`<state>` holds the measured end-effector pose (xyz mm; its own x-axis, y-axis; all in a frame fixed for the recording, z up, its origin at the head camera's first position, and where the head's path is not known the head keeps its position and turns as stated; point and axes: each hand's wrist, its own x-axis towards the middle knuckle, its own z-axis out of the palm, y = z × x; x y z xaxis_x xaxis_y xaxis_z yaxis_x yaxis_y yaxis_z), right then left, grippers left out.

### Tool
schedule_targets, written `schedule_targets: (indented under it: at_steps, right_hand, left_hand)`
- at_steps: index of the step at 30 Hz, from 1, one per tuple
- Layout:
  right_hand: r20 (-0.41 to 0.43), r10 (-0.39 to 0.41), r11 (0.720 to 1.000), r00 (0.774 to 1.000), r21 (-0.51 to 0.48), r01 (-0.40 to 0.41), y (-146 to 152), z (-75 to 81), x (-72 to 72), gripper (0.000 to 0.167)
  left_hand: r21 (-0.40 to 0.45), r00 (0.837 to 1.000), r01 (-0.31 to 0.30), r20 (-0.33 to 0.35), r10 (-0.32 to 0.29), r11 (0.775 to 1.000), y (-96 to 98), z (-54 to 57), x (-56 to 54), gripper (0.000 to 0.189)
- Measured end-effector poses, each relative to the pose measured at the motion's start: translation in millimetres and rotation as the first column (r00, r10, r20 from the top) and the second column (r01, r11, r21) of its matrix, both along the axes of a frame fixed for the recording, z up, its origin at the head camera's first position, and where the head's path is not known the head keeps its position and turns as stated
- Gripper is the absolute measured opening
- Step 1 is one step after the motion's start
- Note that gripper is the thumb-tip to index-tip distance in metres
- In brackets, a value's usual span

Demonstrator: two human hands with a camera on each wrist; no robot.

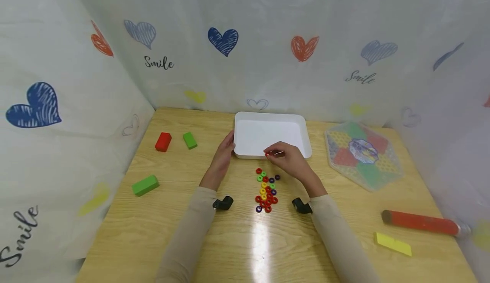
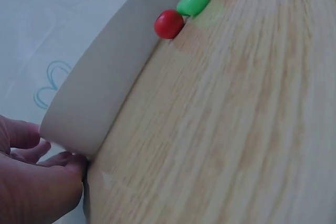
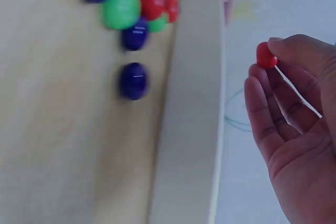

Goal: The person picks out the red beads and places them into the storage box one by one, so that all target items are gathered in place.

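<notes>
My right hand pinches a small red ring between thumb and fingertips, above the front rim of a white rectangular tray. The other right fingers curve loosely below it in the right wrist view. At the tray's front left corner my left hand holds the side, its thumb and fingers against the corner in the left wrist view. In front of the tray lies a loose cluster of small rings in red, yellow, green and dark purple, including a yellow ring and a purple ring.
To the left lie a red block, a small green block and a larger green block. On the right are a clear hexagonal case with coloured sections, a red cylinder and a yellow strip. A printed sheet surrounds the table.
</notes>
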<state>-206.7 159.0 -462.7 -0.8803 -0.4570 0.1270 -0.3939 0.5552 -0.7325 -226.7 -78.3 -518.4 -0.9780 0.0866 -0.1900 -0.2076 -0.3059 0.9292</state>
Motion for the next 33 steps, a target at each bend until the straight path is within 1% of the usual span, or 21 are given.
schedule_targets:
  at_steps: [5,7,13,16,18,22,25,31,33]
  right_hand:
    - [0.012,-0.007,0.999,1.000,-0.052,0.008,-10.2,10.3,-24.8,0.022]
    - [0.024,-0.006,0.998,1.000,-0.061,0.008,-15.9,14.0,-35.3,0.024]
    - [0.079,-0.014,0.999,0.997,-0.043,0.017,-33.7,18.5,-67.1,0.026]
    - [0.104,-0.010,0.999,0.995,-0.031,0.013,-42.0,18.6,-81.4,0.027]
    - [0.126,-0.010,0.999,0.992,-0.031,0.014,-46.9,18.8,-89.8,0.027]
    - [0.179,-0.008,0.999,0.984,-0.033,0.014,-56.9,16.5,-107.5,0.029]
    - [0.217,-0.004,0.999,0.976,-0.038,0.012,-61.6,12.2,-118.2,0.031]
    - [0.268,-0.035,0.999,0.963,-0.007,0.038,-65.7,3.4,-132.0,0.028]
    - [0.290,-0.044,0.999,0.956,-0.005,0.047,-65.6,-2.2,-135.3,0.026]
  left_hand:
    - [0.026,1.000,-0.015,-0.001,0.015,1.000,1.8,-1.3,-0.2,0.051]
    - [0.023,1.000,-0.019,-0.003,0.019,1.000,2.1,-0.9,0.5,0.051]
    - [0.016,1.000,-0.019,0.007,0.019,1.000,1.6,-0.5,1.7,0.051]
    - [0.015,1.000,-0.010,0.017,0.010,1.000,1.2,-0.5,1.9,0.051]
    - [0.007,1.000,-0.003,0.011,0.002,1.000,1.3,0.2,2.5,0.051]
    - [0.007,1.000,-0.006,0.003,0.006,1.000,-0.4,1.8,2.9,0.052]
    - [0.005,1.000,-0.004,-0.007,0.004,1.000,-1.0,1.7,3.8,0.052]
    - [-0.018,1.000,0.002,-0.025,-0.002,1.000,0.7,1.3,9.5,0.052]
    - [-0.020,1.000,0.003,-0.026,-0.004,1.000,1.8,0.0,12.3,0.052]
